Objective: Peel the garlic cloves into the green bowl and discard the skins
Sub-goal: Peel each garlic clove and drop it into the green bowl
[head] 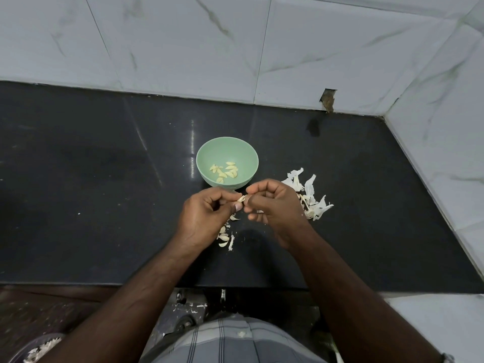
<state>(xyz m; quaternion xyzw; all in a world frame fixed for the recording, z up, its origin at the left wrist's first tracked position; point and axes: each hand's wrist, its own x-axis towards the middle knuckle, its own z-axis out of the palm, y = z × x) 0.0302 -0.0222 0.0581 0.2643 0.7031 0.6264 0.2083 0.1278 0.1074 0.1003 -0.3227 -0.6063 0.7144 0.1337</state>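
Checked cloth at bottom centre of the frame, nearest the lens; forearms rising from it to mid-frame. Left hand and right hand meeting just below the green bowl, both curled in a pinching grip on one garlic clove, probably held close to the bowl for a short drop once bare. Inside the bowl, a small heap of peeled cloves. On the dark counter, loose skins to the right of the hands, well clear of the bowl. Beneath the hands, a few cloves, seemingly unpeeled. Skins not yet discarded.
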